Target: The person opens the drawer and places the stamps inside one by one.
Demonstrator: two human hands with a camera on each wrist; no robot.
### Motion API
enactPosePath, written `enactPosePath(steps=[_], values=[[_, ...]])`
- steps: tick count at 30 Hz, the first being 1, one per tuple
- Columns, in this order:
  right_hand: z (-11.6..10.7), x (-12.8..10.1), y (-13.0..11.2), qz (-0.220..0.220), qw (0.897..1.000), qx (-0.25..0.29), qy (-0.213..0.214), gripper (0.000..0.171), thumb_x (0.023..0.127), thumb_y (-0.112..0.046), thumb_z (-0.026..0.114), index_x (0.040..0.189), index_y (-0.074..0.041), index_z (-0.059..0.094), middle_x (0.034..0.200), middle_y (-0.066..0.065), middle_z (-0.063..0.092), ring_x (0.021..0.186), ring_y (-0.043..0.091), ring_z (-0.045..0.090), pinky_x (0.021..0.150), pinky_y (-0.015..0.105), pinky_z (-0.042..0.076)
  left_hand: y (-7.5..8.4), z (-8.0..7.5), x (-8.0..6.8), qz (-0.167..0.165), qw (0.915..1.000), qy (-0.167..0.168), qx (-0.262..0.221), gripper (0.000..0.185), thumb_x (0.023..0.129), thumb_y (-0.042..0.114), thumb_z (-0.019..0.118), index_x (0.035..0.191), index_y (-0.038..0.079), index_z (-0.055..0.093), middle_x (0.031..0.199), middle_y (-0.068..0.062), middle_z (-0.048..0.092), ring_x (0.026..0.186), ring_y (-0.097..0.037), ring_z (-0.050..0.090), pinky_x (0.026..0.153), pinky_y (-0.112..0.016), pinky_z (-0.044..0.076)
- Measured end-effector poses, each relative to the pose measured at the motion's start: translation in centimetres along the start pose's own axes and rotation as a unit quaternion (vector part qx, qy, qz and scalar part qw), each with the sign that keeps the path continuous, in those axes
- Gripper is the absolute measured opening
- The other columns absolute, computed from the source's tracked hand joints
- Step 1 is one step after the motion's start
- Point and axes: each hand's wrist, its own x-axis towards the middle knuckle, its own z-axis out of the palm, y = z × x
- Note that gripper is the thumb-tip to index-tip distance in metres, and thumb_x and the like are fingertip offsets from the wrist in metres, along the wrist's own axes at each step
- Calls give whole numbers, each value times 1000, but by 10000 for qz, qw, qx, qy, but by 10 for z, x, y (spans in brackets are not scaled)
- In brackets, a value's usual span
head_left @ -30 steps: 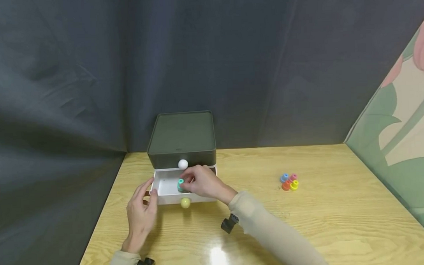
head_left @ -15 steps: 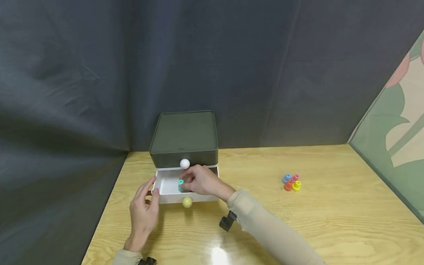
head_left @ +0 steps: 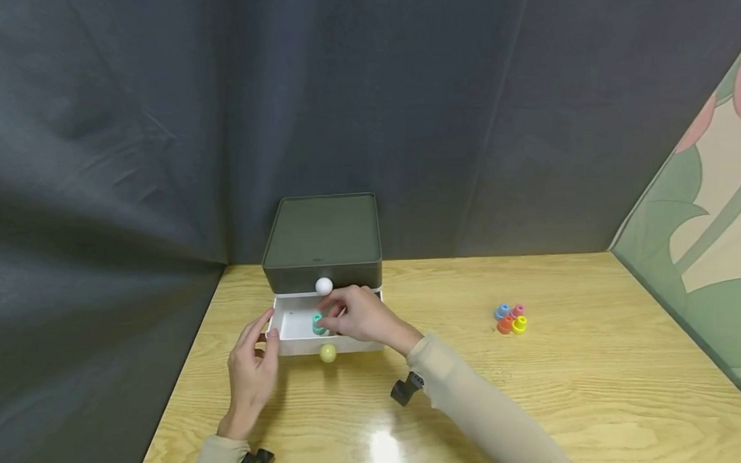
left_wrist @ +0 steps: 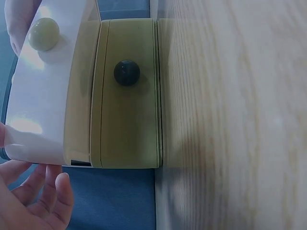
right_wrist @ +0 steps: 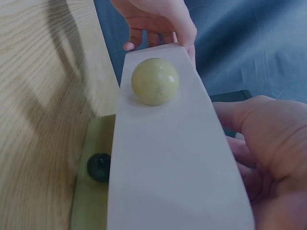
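Since a second ago little has shifted: the right hand (head_left: pixel 355 317) still pinches the teal ring (head_left: pixel 317 324) low inside the open white drawer (head_left: pixel 291 342), frame centre, so it seems almost set down. The left hand (head_left: pixel 251 372), fingers relaxed, rests at the drawer's left corner. Bare desk (head_left: pixel 596 387) lies rightward, past the coloured rings (head_left: pixel 510 318).

Your right hand (head_left: pixel 356 318) covers the open white drawer's (head_left: pixel 291 326) right half and part of the small teal ring (head_left: pixel 317 324).

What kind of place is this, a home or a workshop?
Probably a staged recording corner, not a home: a bare wooden table walled in by a dark cloth backdrop, holding just a small drawer box and some coloured toy pieces.
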Motion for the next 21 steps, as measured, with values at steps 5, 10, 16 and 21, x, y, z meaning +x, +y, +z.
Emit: enactPosePath(steps=[5, 10, 16, 21], values=[[-7, -7, 0, -210, 9997, 71, 135, 24, 94, -16, 82, 114, -3, 78, 85, 2, 79, 66, 3, 65, 61, 20, 52, 0, 0, 0, 51, 10000, 33, 2, 36, 101, 4, 64, 137, 4, 71, 128, -19, 74, 91, 7, 54, 68, -7, 46], [-11, -13, 2, -181, 9992, 112, 325, 25, 94, -17, 82, 115, -4, 79, 90, 0, 79, 72, 5, 65, 65, 19, 53, 0, 0, 0, -7, 10000, 20, 20, 36, 101, 4, 64, 137, 4, 71, 126, -19, 74, 91, 7, 54, 67, -7, 46], [-17, -20, 4, -313, 9970, 244, 660, 24, 94, -17, 81, 115, -6, 80, 91, 1, 80, 76, 7, 68, 67, 22, 57, 0, -1, 1, -45, 10000, -39, 12, 37, 102, 5, 64, 138, 4, 71, 127, -18, 74, 91, 5, 54, 68, -7, 45], [-21, -27, 6, -405, 9954, 286, 826, 22, 95, -17, 80, 115, -6, 80, 91, 1, 80, 75, 7, 68, 63, 24, 58, 0, -1, 0, -68, 10000, -65, -7, 37, 102, 5, 64, 139, 5, 71, 128, -18, 74, 91, 4, 55, 67, -7, 46]])
